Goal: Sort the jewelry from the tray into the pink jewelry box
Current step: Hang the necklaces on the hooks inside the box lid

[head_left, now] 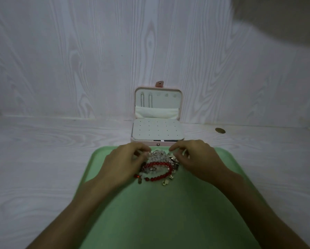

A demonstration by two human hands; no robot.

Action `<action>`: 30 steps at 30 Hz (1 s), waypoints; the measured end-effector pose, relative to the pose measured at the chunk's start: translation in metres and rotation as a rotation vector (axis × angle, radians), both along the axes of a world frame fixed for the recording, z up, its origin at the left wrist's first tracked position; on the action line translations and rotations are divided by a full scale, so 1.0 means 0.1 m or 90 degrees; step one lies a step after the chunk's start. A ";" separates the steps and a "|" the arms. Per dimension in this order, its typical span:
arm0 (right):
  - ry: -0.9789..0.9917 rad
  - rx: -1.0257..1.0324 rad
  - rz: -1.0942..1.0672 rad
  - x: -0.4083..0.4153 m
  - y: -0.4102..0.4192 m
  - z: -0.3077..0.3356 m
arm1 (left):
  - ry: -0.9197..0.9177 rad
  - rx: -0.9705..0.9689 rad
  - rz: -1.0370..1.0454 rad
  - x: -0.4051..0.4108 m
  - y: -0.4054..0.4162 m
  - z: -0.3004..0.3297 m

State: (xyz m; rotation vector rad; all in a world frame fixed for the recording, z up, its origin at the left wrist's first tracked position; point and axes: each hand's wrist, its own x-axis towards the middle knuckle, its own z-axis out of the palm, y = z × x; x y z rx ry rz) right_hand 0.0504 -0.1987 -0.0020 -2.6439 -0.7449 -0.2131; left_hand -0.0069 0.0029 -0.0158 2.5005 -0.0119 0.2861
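A tangled heap of jewelry (158, 163) lies at the far end of the green tray (150, 212): a red bead bracelet (161, 175), clear and white beads, and small gold charms. My left hand (125, 162) and my right hand (195, 159) sit on either side of the heap, fingers curled, pinching at the clear beads on its top. Just beyond the tray stands the pink jewelry box (157, 119), lid upright, with a white perforated earring panel over its base.
The tray and box rest on a pale wood-grain tabletop (42, 150) with a matching wall right behind the box. A round cable hole (220, 130) is at the back right of the table.
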 end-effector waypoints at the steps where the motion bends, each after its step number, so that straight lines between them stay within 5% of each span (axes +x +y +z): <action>1: -0.003 0.016 -0.004 0.00 0.02 -0.05 | 0.016 0.003 -0.011 0.00 -0.01 -0.01; 9: -0.094 0.057 -0.001 0.08 -0.01 -0.17 | 0.013 0.050 -0.002 -0.04 0.02 0.01; 24: 0.057 0.019 0.085 0.14 -0.19 -0.12 | 0.026 0.138 -0.091 -0.04 0.11 0.08; 30: -0.033 0.088 0.058 0.08 -0.13 -0.16 | -0.002 0.105 -0.038 -0.04 0.20 0.07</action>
